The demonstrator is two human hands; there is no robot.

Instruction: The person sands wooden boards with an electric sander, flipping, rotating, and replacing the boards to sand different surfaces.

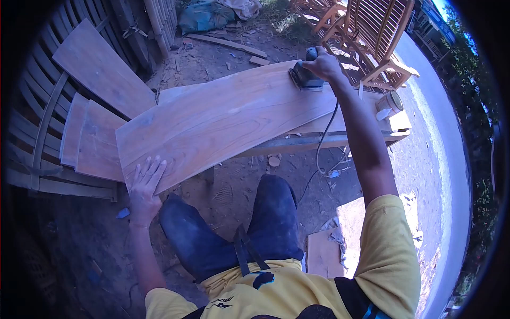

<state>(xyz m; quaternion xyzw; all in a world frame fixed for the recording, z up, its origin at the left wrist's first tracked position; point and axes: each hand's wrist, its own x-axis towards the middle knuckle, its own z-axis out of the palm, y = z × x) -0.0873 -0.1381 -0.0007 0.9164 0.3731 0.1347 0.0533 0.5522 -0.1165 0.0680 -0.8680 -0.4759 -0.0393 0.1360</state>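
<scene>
A long wooden board (223, 114) lies slanted across a low wooden bench (297, 142). At its near left corner my left hand (147, 181) rests flat, fingers spread on the wood. My right hand (324, 65) is wrapped round the top of an electric sander (305, 76), out at the board's far right end. The sander's base sits on the board's face. From it a dark power cord (322, 139) hangs over the bench edge to the ground.
More boards (103, 74) lean on a slatted bench (40, 125) at the left. A tin can (390, 102) stands on the right end of the work bench. Slatted wooden chairs (374, 32) are at the back right. Wood scraps (228, 45) and a teal sack (204, 18) lie behind.
</scene>
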